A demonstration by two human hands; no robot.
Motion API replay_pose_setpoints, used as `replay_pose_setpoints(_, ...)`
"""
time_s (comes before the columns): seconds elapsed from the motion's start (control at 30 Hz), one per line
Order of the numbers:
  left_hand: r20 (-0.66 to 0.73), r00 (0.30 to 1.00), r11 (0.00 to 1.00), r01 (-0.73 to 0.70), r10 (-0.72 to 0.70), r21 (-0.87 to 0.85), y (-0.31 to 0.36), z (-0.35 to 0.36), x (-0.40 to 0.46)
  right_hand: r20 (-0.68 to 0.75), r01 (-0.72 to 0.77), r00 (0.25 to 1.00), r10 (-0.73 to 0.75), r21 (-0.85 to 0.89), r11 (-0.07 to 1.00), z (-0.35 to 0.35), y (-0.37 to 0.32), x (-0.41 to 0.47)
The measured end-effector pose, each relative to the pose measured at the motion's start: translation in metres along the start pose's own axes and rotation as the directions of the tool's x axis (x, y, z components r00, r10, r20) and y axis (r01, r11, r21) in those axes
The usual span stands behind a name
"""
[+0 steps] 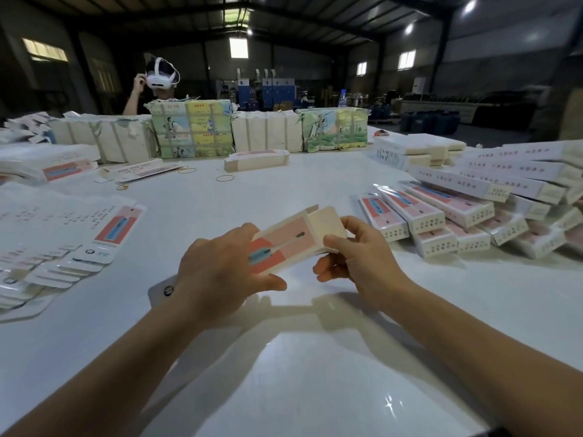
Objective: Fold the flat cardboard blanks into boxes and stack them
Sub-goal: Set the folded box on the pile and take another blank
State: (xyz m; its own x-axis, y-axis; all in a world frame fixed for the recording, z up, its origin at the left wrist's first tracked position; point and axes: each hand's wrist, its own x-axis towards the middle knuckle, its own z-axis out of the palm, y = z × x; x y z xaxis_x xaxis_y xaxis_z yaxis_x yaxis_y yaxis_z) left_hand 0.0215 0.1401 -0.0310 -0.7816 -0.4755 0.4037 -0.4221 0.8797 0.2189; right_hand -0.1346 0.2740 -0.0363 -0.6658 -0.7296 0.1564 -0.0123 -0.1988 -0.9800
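A partly formed box [284, 244] is held above the white tabletop [315, 357], in front of the person and between the two hands. Its long axis is seen to run from lower left to upper right, away from the body. The near, lower end is gripped by the left hand [220, 272], the fingers being curled round the printed pink face. The far end, where the plain end flap [326, 223] stands open, is pinched by the right hand [353, 250], thumb on the box corner just below the flap. The right hand is therefore the nearer to the flap, and the closing tuck is judged to fall to it. Flat blanks [63, 234] are fanned at the left; finished boxes [473, 209] are piled at the right, nearer the right arm.
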Motion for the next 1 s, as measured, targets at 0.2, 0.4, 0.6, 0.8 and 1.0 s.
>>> replay_pose_setpoints(0.2, 0.077, 0.992, 0.984, 0.108, -0.098, -0.140, -0.005, -0.007, 0.003, -0.230, 0.345, 0.872, -0.431, -0.337, 0.876, -0.003, 0.000, -0.005)
replay_pose_setpoints(0.4, 0.094, 0.990, 0.981, 0.121, -0.108, -0.149, -0.006, -0.005, 0.003, -0.076, 0.343, 0.907, -0.415, -0.441, 0.830, 0.014, 0.008, -0.013)
replay_pose_setpoints(0.6, 0.082, 0.995, 0.997, 0.064, -0.060, -0.052, -0.004, 0.005, 0.002, -0.052, 0.290, 0.940, -0.337, -0.401, 0.869, 0.015, 0.009, -0.015)
replay_pose_setpoints(0.8, 0.044, 0.999, 1.000, -0.008, 0.008, 0.010, -0.006, 0.012, -0.001, 0.052, 0.154, 0.988, -0.146, -0.374, 0.914, 0.012, 0.008, -0.014)
replay_pose_setpoints(1.0, 0.008, 1.000, 1.000, -0.007, 0.007, -0.019, -0.004, 0.015, -0.002, 0.051, 0.196, 0.981, -0.189, -0.308, 0.931, 0.011, 0.008, -0.014)
